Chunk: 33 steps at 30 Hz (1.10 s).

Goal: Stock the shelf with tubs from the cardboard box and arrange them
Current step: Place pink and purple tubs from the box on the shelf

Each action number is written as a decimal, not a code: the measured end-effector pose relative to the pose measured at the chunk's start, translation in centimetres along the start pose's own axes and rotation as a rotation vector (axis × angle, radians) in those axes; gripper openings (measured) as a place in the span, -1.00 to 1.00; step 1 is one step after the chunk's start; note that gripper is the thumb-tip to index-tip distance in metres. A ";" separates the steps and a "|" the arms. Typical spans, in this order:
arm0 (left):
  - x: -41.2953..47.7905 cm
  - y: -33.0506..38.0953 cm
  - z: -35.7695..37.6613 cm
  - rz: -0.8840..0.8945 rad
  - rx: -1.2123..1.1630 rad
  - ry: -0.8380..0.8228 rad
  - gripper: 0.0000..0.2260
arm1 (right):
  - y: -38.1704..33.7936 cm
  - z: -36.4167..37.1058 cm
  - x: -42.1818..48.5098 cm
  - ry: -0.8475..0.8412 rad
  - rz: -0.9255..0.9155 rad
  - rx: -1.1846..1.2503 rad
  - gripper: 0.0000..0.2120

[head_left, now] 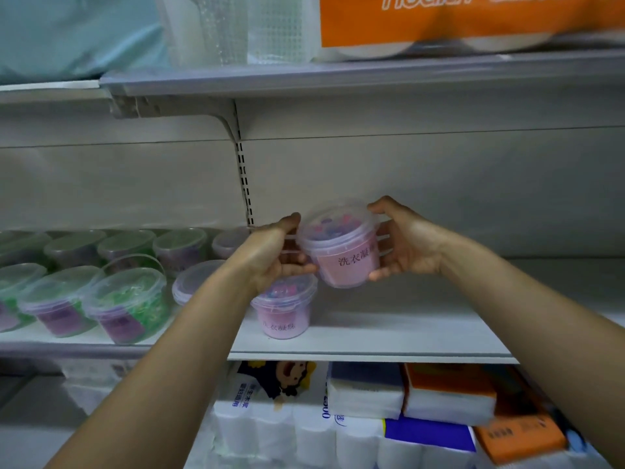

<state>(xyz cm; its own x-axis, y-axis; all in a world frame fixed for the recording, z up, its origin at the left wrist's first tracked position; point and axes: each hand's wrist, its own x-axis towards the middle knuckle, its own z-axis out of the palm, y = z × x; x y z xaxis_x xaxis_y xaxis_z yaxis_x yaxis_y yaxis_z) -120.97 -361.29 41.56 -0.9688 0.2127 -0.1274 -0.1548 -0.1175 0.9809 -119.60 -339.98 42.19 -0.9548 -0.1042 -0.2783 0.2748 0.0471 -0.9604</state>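
Two hands hold one pink tub (pixel 338 247) in the air over the shelf (pixel 406 328), just above and behind a second pink tub (pixel 284 308) that stands near the front edge. The left hand (pixel 270 253) grasps its left side and the right hand (pixel 402 247) its right, thumbs up by the lid rim and fingers curled underneath. The label faces forward. Holding it from both sides likely keeps it level and lets the person turn the label outward before setting it down, probably beside or behind its pink twin so that colours stay grouped. To the right the shelf shows only bare board.

Counted: two pink tubs, one held and one standing. Left of them stand three green tubs (pixel 128 302) in a front row, the leftmost cut by the frame. Behind these about four more lids (pixel 125 243) show, too blurred to count surely. Two pale purple tubs (pixel 196 282) sit between the green group and the pink one, partly hidden by the left forearm.

Below are tissue packs (pixel 365 390); above, one orange pack (pixel 439 25). No box is in view.
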 end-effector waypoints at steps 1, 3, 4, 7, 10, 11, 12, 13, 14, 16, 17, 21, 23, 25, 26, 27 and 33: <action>-0.1 -0.4 0.1 0.042 0.056 0.005 -0.78 | 0.6 -0.3 -0.1 0.018 0.005 0.032 -0.45; -0.4 -1.3 -0.3 0.194 0.304 0.056 -0.76 | 2.1 -0.8 -0.1 0.063 0.018 0.084 -0.40; -0.5 -1.8 -0.8 0.303 0.500 0.084 -0.75 | 2.9 -0.9 -0.2 0.093 0.032 0.099 -0.39; -1.3 -3.4 -2.5 0.473 1.090 0.108 -0.65 | 5.2 -0.5 -0.5 0.185 0.076 0.123 -0.45; -2.0 -4.9 -2.9 0.453 1.396 0.055 -0.59 | 6.8 0.4 -0.7 0.257 0.066 0.125 -0.56; -2.0 -5.2 -3.0 0.473 1.453 0.040 -0.60 | 7.2 0.8 -0.8 0.270 0.058 0.116 -0.60; -2.1 -5.5 -2.9 0.501 1.487 0.035 -0.61 | 7.5 1.2 -0.9 0.282 0.052 0.105 -0.64; -2.1 -5.6 -3.0 0.514 1.501 0.043 -0.63 | 7.7 1.5 -0.9 0.292 0.047 0.094 -0.66; -2.1 -5.7 -3.1 0.511 1.505 0.056 -0.65 | 8.0 1.8 -0.9 0.297 0.047 0.079 -0.66; -2.2 -6.0 -3.2 0.504 1.494 0.085 -0.68 | 8.6 2.0 -0.8 0.304 0.063 0.027 -0.63; -2.3 -6.2 -3.2 0.511 1.486 0.094 -0.69 | 8.8 2.0 -0.8 0.313 0.080 -0.030 -0.59; -2.6 -6.9 -3.3 0.520 1.437 0.118 -0.70 | 9.5 1.6 -0.7 0.442 0.047 -0.423 -0.51; -2.6 -7.0 -3.3 0.505 1.426 0.133 -0.70 | 10.4 1.0 -0.7 0.472 -0.171 -0.557 -0.51; -2.6 -6.9 -3.1 0.488 1.426 0.142 -0.70 | 11.2 0.6 -1.1 0.403 -0.405 -0.678 -0.45; -2.6 -6.9 -3.0 0.483 1.428 0.145 -0.70 | 11.6 0.5 -1.1 0.368 -0.468 -0.764 -0.41; -2.6 -6.8 -3.0 0.481 1.429 0.147 -0.70 | 11.8 0.3 -1.1 0.347 -0.502 -0.851 -0.37; -2.7 -7.1 -3.0 0.450 1.400 0.165 -0.72 | 12.1 -0.2 -0.3 0.369 -0.515 -1.018 -0.51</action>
<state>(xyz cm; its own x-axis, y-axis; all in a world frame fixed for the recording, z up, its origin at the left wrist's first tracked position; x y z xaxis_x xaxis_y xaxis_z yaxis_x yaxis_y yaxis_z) -117.81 -363.90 34.54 -0.9092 0.2911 0.2978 0.3727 0.8878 0.2699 -115.96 -339.19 30.63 -0.9468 -0.0581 0.3166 -0.2061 0.8648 -0.4578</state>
